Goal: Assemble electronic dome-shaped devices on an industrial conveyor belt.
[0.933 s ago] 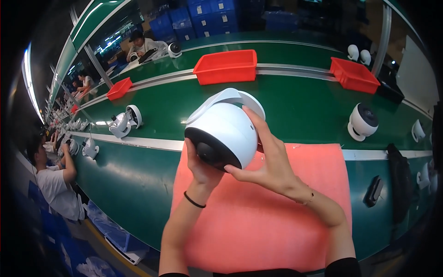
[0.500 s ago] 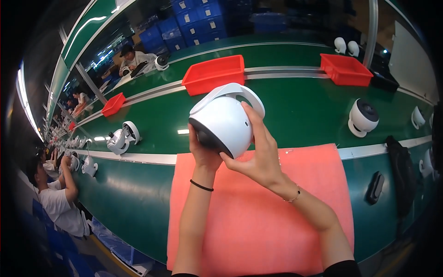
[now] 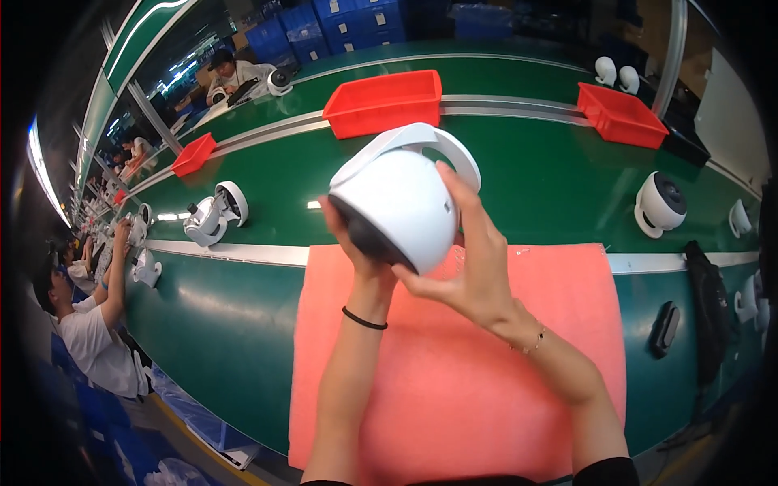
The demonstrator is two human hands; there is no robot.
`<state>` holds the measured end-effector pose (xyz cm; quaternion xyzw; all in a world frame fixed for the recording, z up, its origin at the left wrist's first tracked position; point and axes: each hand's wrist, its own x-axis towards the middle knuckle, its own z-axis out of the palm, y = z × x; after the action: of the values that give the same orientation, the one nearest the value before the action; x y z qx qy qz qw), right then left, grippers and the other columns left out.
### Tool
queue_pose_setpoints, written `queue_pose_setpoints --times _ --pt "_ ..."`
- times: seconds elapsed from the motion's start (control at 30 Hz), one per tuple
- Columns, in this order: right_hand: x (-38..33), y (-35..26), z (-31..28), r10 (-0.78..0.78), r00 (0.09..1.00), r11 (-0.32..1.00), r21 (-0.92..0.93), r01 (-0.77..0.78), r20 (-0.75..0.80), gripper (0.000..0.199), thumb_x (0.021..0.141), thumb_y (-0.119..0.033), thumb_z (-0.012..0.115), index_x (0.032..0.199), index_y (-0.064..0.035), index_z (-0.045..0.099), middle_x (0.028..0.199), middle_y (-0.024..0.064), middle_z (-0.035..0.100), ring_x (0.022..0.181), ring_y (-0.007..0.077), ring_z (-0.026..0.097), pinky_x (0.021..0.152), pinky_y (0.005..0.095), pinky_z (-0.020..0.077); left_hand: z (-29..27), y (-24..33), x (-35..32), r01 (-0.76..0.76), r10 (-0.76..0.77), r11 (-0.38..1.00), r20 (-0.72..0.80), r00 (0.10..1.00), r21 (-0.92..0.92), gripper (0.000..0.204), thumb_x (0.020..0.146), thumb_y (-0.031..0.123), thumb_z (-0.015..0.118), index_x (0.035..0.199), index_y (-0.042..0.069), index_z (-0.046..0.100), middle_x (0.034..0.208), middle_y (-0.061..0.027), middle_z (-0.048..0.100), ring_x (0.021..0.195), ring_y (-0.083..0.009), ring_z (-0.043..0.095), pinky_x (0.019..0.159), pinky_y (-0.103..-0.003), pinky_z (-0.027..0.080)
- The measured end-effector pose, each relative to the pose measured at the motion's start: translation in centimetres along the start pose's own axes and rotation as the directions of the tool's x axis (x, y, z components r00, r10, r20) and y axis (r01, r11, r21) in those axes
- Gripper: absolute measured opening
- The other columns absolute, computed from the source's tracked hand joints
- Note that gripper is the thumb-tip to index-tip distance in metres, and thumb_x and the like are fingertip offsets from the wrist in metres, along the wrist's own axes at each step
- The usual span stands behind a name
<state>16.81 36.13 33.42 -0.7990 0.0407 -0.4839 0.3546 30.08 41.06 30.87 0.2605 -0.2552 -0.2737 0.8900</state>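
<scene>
Between my two hands I hold up a round white camera [image 3: 405,202] with a black face and a white curved bracket arching over its top. My left hand [image 3: 356,247] is closed around its lower left side, at the edge of the black face; part of those fingers is hidden behind the body. On the right side, my right hand [image 3: 474,259] grips the shell, thumb low by the black rim and fingers up toward the bracket. Below the camera lies a pink foam mat [image 3: 462,389] on the green bench.
Beyond the mat runs a green conveyor belt [image 3: 551,178] carrying a partly assembled white camera [image 3: 212,217] at left and another white camera [image 3: 660,202] at right. Red bins [image 3: 385,105] line its far side. A black device [image 3: 666,328] rests right of the mat. A co-worker [image 3: 97,316] sits at left.
The held camera has shifted slightly right and up, with both hands still on it. My view has tilted a little, and the co-worker at left has raised an arm.
</scene>
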Motion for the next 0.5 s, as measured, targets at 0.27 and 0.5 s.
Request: queue_pose_setpoints --times 0.27,0.5 --pt "1.4 6.6 -4.0 0.665 0.599 0.064 0.765 -0.640 0.445 0.076 0.080 -0.056 0.046 0.122 0.0072 0.040 0.116 0.0233 0.050 0.098 0.0336 0.059 0.081 0.0387 0.0542 1.9 3.3 -1.0 0.442 -0.479 0.820 0.015 0.878 0.365 0.062 0.085 0.046 0.052 0.129 0.006 0.036 0.123 -0.0207 0.046 0.103 -0.0311 0.056 0.080 -0.036 0.051" --pt "1.7 6.9 -5.2 0.631 0.573 -0.077 0.777 -0.625 0.523 0.078 0.080 -0.057 0.047 0.123 0.0068 0.038 0.112 0.0268 0.050 0.095 0.0400 0.059 0.078 0.0390 0.0557 3.4 4.5 -1.6 0.348 -0.428 0.844 0.122 0.896 0.408 0.056 0.086 0.034 0.051 0.129 0.002 0.037 0.128 -0.0251 0.044 0.111 -0.0321 0.053 0.082 -0.033 0.051"
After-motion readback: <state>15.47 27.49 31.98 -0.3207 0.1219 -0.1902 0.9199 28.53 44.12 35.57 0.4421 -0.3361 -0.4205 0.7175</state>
